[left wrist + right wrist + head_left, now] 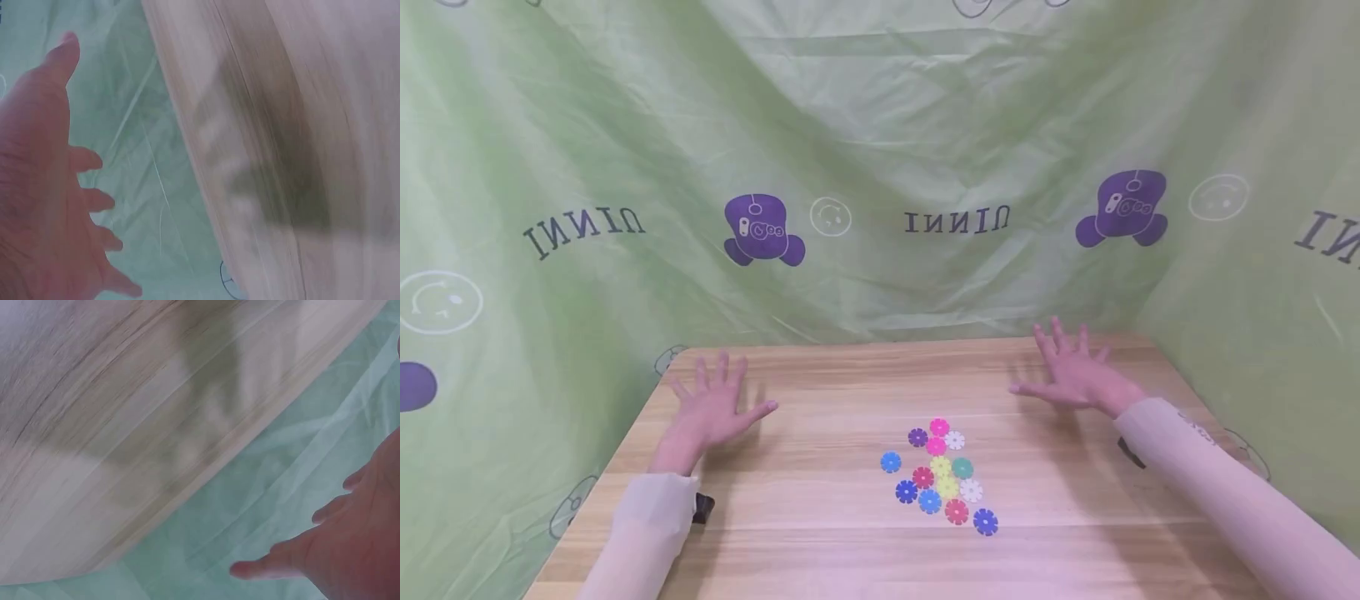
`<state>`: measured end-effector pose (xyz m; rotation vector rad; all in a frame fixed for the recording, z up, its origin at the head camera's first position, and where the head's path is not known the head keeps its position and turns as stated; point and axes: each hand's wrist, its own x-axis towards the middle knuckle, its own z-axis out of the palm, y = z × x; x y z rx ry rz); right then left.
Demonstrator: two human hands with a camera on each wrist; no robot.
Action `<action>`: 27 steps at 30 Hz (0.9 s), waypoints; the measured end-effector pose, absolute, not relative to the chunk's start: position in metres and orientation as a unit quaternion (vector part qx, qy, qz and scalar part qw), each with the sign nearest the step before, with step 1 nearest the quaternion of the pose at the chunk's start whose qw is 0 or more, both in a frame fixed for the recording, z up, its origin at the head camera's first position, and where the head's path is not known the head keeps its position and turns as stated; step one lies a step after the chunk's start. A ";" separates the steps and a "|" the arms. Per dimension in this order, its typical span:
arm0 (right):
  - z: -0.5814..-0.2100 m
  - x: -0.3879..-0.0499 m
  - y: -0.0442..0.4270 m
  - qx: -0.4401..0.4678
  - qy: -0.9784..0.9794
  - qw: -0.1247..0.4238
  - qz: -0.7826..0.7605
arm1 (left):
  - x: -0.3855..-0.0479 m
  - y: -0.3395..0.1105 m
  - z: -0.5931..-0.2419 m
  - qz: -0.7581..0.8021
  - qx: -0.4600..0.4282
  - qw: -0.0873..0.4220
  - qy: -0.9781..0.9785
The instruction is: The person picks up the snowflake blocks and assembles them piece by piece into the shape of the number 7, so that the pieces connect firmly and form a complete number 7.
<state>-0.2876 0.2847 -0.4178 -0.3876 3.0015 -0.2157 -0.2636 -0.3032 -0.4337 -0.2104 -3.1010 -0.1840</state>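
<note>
In the head view, my left hand (709, 412) is held over the left part of the wooden table with its fingers spread. My right hand (1078, 377) spreads its fingers over the far right part, higher in the view. Neither holds anything. Between them lies a loose cluster of notched plastic discs: a pink disc (939, 427), a purple disc (917, 437), a green disc (962, 467), a dark blue disc (986, 522) and several others in white, yellow, red and light blue. Both wrist views show the spread fingers away from the tabletop, with hand shadows on the wood.
The wooden table (820, 550) has its far edge close to a green curtain (865, 283) with purple prints. The curtain also hangs at both sides. A dark strap (702, 508) shows at the left wrist below the pale sleeve (643, 521).
</note>
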 end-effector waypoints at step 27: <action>-0.433 -0.258 0.210 -0.242 0.946 0.064 -0.206 | -0.242 -0.196 -0.449 -0.294 -0.190 0.008 -0.937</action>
